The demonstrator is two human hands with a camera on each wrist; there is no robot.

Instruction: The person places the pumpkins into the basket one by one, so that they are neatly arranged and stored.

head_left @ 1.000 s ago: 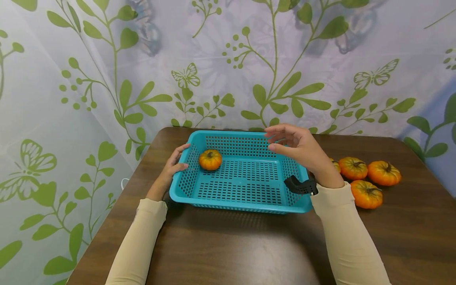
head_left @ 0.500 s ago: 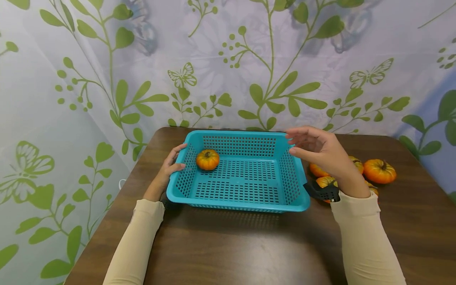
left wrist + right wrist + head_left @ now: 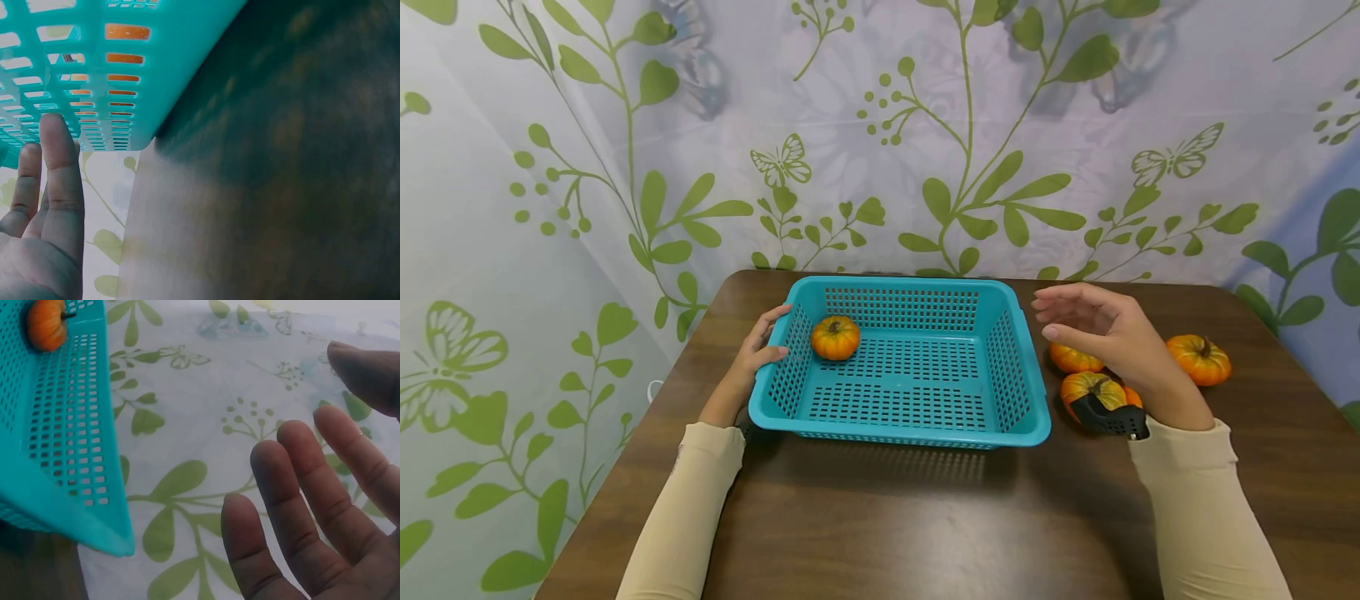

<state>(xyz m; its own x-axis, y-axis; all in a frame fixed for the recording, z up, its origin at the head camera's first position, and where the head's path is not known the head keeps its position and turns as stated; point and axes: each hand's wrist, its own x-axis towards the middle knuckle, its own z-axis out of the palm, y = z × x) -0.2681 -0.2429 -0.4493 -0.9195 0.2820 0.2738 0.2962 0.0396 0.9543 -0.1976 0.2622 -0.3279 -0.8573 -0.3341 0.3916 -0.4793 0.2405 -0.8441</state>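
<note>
A turquoise plastic basket [image 3: 898,437] with slotted walls sits on the brown table, one small orange pumpkin [image 3: 835,338] inside near its left wall. My left hand [image 3: 751,362] holds the basket's left rim, thumb over the edge. In the left wrist view its straight fingers [image 3: 62,181] lie against the outer wall. My right hand [image 3: 1097,329] is raised to the right of the basket, holding nothing, fingers spread and relaxed in the right wrist view. Below and behind it are small pumpkins, one striped green and orange [image 3: 1090,387], others partly hidden by the hand and wrist strap.
Another orange pumpkin [image 3: 1198,360] sits farther right on the brown table [image 3: 895,525]. A white cloth [image 3: 865,167] printed with green leaves and butterflies hangs behind the table and along its left side. A black strap [image 3: 1108,417] is on the right wrist.
My right hand has moved right, from above the basket's right end to over the loose pumpkins. The left hand stays on the rim, and the pumpkin in the basket stays put.
</note>
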